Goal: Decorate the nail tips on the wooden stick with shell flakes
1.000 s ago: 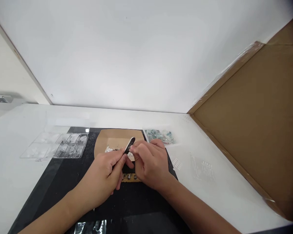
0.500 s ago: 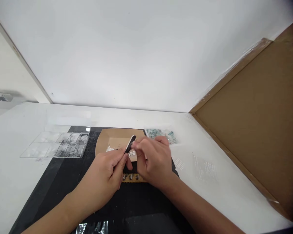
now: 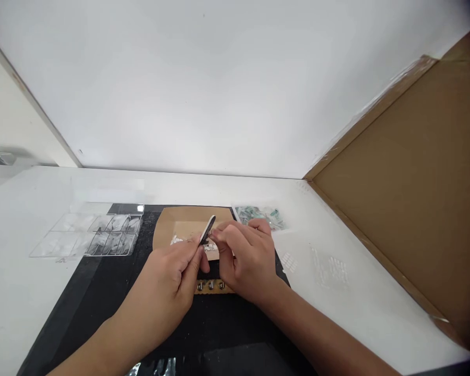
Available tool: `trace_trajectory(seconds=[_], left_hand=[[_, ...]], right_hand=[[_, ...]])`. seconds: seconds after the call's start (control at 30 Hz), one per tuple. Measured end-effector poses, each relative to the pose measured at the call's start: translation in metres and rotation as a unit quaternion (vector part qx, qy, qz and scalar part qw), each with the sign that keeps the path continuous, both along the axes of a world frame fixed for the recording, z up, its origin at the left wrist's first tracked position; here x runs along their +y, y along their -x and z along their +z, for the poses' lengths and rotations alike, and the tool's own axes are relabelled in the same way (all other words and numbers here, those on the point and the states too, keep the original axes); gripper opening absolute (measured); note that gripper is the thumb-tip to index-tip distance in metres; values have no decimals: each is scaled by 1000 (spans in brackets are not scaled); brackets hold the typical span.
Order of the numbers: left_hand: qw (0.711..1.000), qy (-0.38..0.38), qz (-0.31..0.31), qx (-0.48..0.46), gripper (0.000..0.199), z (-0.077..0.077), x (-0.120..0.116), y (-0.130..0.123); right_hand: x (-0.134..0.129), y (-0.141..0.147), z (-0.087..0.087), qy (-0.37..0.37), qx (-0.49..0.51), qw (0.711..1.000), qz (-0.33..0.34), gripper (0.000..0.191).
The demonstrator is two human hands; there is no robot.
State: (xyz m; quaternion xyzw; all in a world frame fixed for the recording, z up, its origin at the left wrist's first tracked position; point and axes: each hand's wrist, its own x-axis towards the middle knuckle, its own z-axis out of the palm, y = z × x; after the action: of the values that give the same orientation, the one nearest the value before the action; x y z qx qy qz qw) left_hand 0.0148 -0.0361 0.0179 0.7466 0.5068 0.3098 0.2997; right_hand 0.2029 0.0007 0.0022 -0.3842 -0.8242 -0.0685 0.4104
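My left hand (image 3: 180,271) pinches a short nail file (image 3: 207,230), black-faced with a pale edge and a rounded tip, tilted up and to the right. Close beside its black face, the thumb and fingertips of my right hand (image 3: 245,256) are closed in a pinch. Whatever they hold is too small to make out. Beneath both hands lies a brown cardboard tray (image 3: 166,222) with small white pieces (image 3: 176,239) in it. A tan strip bearing several shiny metal bits (image 3: 211,285) lies nearer to me, partly hidden by my hands.
A clear compartment box (image 3: 113,235) of pale nail tips lies open at left on the black mat (image 3: 97,303). Behind my right hand sits a bag of greenish pieces (image 3: 260,215). Clear sticker sheets (image 3: 331,269) rest at right. A cardboard panel (image 3: 407,198) walls the right side.
The nail file has tilted slightly more upright. My right fingertips have shifted a little along its face and now appear sharper. The view has moved slightly.
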Motion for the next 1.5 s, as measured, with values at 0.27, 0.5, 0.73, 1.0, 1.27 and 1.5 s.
trace_trajectory(seconds=[0.27,0.5,0.73,1.0,1.27,1.5], left_hand=[[999,-42,-5,7,36,-1,7,1],[955,-203,129,172,43,-2,24,27],[879,-295,148,345,43,-18,38,30],[858,-370,83,347,41,-24,52,32],[885,-418,39,199,13,-18,40,13],[947,-318,-24,34,12,-22,31,4]], right_hand=[[3,-6,1,28,36,999,24,18],[12,-34,-1,183,152,971,-11,8],[14,-43,-4,231,153,961,1,29],[17,-45,-8,209,102,972,24,15],[19,-52,-8,277,123,949,83,21],[14,-52,-8,281,156,936,146,35]])
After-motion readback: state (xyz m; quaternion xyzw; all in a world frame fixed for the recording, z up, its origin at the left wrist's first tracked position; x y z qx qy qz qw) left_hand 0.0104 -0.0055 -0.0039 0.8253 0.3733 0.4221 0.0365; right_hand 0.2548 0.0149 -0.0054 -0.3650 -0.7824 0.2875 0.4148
